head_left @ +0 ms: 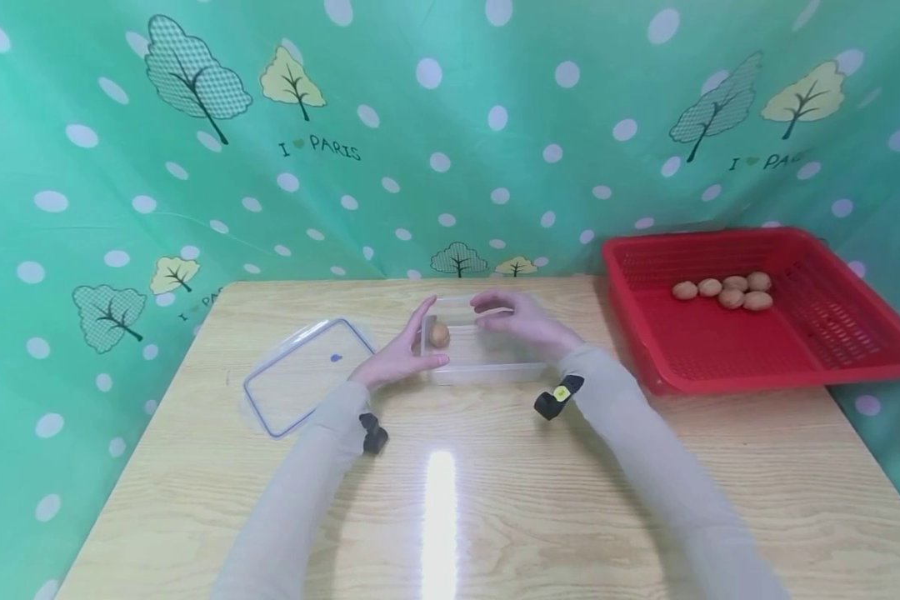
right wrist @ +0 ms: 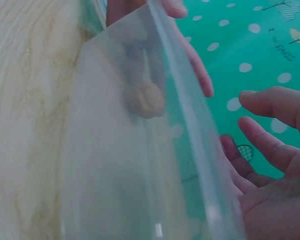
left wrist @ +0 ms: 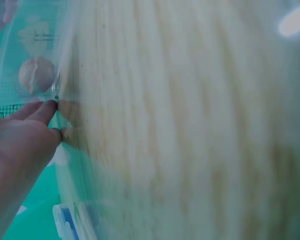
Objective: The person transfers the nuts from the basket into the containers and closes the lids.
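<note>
Both hands flat-fingered against clear box [head_left: 483, 350] mid desk, left hand [head_left: 399, 357], right hand [head_left: 521, 321]; walnut [head_left: 439, 335] inside could roll if box tips

A staged recording corner rather than a lived-in room: a wooden table [head_left: 495, 500] stands boxed in by a green tree-printed polka-dot backdrop [head_left: 435, 125] hung beyond the hands.
</note>
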The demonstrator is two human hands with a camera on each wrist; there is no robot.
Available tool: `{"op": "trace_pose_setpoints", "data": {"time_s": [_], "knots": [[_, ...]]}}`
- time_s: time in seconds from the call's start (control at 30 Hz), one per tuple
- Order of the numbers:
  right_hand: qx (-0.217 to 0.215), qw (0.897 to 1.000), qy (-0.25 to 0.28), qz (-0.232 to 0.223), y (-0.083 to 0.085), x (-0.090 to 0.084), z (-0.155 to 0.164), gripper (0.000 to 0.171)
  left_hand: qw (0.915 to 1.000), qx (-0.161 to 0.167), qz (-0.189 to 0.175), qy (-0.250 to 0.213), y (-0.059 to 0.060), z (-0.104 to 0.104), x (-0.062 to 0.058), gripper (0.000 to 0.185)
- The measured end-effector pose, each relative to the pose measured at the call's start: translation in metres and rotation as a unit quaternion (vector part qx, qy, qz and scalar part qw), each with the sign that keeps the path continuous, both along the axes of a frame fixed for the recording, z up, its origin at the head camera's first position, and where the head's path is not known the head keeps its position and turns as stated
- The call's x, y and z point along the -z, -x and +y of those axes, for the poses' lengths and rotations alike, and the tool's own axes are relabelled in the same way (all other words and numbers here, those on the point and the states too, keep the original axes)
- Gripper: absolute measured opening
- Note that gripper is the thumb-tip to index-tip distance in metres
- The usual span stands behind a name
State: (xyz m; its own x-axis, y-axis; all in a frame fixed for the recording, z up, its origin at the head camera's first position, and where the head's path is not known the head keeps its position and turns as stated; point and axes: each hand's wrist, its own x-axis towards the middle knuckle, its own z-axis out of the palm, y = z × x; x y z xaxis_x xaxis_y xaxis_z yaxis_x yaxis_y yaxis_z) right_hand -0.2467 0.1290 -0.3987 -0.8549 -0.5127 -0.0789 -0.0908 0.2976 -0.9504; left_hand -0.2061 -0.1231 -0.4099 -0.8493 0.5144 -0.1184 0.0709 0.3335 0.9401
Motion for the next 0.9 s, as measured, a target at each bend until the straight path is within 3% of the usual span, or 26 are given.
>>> {"op": "trace_pose_setpoints", "data": {"time_s": [0.13, 0.43, 0.9], "knots": [[-0.002, 1.000, 0.023, -0.013, 0.000, -0.011, 0.011, 0.045, 1.0000, 0.001, 0.002, 0.001, 0.000, -0.001, 0.000, 0.103], [0.011, 1.000, -0.005, 0.003, 0.000, -0.034, 0.036, 0.039, 1.0000, 0.003, 0.003, 0.004, 0.000, 0.000, 0.000, 0.103], [0.046, 0.992, -0.102, 0.053, -0.005, -0.065, 0.086, 0.037, 1.0000, 0.003, 0.000, 0.006, -0.001, 0.000, 0.000, 0.103]]}}
